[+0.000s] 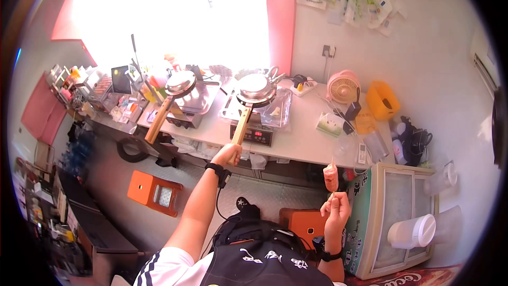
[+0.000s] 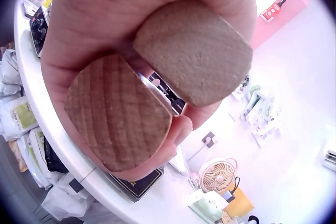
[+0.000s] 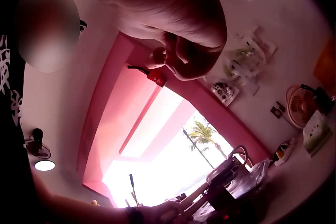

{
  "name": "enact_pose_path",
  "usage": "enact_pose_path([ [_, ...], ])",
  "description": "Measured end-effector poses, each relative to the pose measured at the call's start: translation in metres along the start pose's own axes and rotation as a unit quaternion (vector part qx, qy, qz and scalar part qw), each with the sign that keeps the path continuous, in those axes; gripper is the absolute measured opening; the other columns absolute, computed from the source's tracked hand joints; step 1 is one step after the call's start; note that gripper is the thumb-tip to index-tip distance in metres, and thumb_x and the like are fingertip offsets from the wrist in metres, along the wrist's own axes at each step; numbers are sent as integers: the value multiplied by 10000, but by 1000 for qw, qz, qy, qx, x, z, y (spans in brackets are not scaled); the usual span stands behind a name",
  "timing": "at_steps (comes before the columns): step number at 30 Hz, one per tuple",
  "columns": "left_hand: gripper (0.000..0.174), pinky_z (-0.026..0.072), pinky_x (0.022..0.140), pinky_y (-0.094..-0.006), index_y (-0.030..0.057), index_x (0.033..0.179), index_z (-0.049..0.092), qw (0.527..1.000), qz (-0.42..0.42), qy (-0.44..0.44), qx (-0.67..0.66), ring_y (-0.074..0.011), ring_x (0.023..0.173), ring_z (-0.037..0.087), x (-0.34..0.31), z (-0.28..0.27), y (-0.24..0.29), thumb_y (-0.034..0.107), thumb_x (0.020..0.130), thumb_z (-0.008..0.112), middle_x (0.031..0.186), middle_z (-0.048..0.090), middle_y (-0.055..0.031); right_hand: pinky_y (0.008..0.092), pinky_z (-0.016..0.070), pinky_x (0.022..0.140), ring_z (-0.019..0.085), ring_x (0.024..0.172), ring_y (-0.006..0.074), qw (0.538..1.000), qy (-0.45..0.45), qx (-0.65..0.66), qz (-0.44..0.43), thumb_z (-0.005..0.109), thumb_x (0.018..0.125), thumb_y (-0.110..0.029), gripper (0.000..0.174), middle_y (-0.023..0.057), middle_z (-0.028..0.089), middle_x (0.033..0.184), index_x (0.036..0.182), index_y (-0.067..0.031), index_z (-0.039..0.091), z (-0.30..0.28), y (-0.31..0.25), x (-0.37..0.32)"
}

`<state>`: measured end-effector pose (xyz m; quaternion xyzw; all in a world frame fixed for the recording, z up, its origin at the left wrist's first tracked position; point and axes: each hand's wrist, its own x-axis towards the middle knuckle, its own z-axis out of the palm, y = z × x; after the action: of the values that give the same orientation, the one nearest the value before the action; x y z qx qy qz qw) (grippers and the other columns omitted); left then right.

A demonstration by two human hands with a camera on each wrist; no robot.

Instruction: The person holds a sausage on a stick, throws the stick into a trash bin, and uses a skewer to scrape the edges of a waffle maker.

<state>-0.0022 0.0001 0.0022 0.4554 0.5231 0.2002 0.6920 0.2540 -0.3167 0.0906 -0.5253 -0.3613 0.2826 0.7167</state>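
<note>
Left hand (image 1: 228,154): fingers curled round the paired pale wooden handles (image 1: 242,127) of a round silver metal pan (image 1: 255,88), just off the front edge of the long white table (image 1: 309,145). Left wrist view shows both blunt handle ends inside the grip, a narrow gap between them. The pan sits over a black cooker with a red lit display (image 1: 256,135), near the table's front edge, about midway along the table.

Right hand (image 1: 337,209): fingers curled, thumb and fingers pinching a thin stick below a pink, lumpy piece of food (image 1: 330,177). Food held upright, off the table's front right corner, beside the glass-topped freezer (image 1: 389,217). In the right wrist view the fingers are curled too; the stick cannot be made out there.

Left along the table: second round metal pan (image 1: 181,83), its brown wooden handle (image 1: 160,121) reaching out past the front edge.

Right end of the table: pink round fan (image 1: 343,88) towards the back edge, yellow plastic container (image 1: 383,100) by the right edge, white remote (image 1: 362,154) near the front right corner.

White lidded tub (image 1: 413,231) on the freezer. Orange stool (image 1: 154,191) on the grey floor.
</note>
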Motion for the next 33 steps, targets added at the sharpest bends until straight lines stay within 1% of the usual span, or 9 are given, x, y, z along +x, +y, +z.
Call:
enact_pose_path([
  [2, 140, 433, 459, -318, 46, 659, 480, 1000, -2, 6, 4, -186, 500, 508, -3, 2, 2, 152, 717, 552, 603, 504, -65, 210, 363, 440, 359, 543, 55, 1000, -6, -2, 4, 451, 1008, -198, 221, -6, 395, 734, 859, -36, 463, 0, 1, -1],
  [8, 139, 430, 457, -321, 52, 661, 480, 1000, -1, 2, 9, -194, 478, 504, -4, 2, 4, 158, 718, 550, 606, 507, -66, 200, 338, 439, 337, 517, 47, 1000, -9, 11, -1, 444, 1012, -212, 241, -6, 390, 722, 844, -41, 452, 2, -1, -1],
  [12, 137, 429, 457, -325, 52, 664, 479, 1000, -1, -2, 3, -194, 474, 501, -1, 2, 1, 156, 721, 548, 604, 506, -66, 196, 321, 443, 363, 506, 46, 1000, -10, 9, 9, 455, 1005, -170, 198, -9, 403, 713, 851, -46, 448, 1, -2, -4],
  [14, 134, 430, 456, -329, 51, 664, 480, 1000, -2, -1, -3, -194, 471, 500, 1, 1, 0, 151, 724, 546, 602, 502, -66, 193, 306, 448, 398, 500, 49, 998, -46, -33, 10, 472, 989, -116, 143, -12, 417, 699, 865, -51, 445, 0, -3, -4],
  [17, 134, 432, 457, -329, 49, 664, 483, 1000, 9, -7, 14, -194, 469, 498, -1, 1, 2, 149, 726, 546, 600, 501, -68, 192, 303, 452, 424, 505, 53, 998, -47, -24, 15, 486, 974, -80, 108, -16, 426, 685, 878, -52, 447, 1, -2, -5],
  [24, 139, 430, 450, -321, 47, 656, 484, 1000, 14, -7, 0, -196, 473, 508, 1, -1, 1, 146, 723, 554, 594, 503, -72, 191, 301, 446, 412, 492, 53, 999, -32, -21, 8, 488, 978, -100, 114, -15, 430, 680, 883, -48, 453, 3, -1, -4],
  [26, 142, 425, 431, -328, 48, 639, 483, 1000, 21, -6, 2, -191, 442, 496, -6, 2, 4, 150, 714, 547, 567, 496, -62, 191, 300, 440, 406, 484, 52, 999, -32, -33, 13, 491, 978, -107, 119, -12, 430, 683, 881, -46, 459, 2, 0, -4],
  [29, 142, 423, 432, -324, 49, 641, 482, 1000, 5, -3, -15, -188, 445, 496, 5, -1, -3, 150, 716, 546, 566, 495, -61, 191, 300, 436, 403, 480, 52, 999, -28, -26, 18, 496, 976, -109, 123, -10, 433, 687, 877, -42, 465, 3, 0, -4],
  [33, 148, 424, 435, -323, 49, 640, 480, 1000, 6, 1, -9, -186, 447, 495, 2, 0, 0, 154, 719, 549, 567, 494, -60, 190, 299, 434, 404, 479, 52, 999, -26, -19, 19, 498, 975, -108, 124, -9, 437, 689, 875, -41, 469, 4, 0, -4],
])
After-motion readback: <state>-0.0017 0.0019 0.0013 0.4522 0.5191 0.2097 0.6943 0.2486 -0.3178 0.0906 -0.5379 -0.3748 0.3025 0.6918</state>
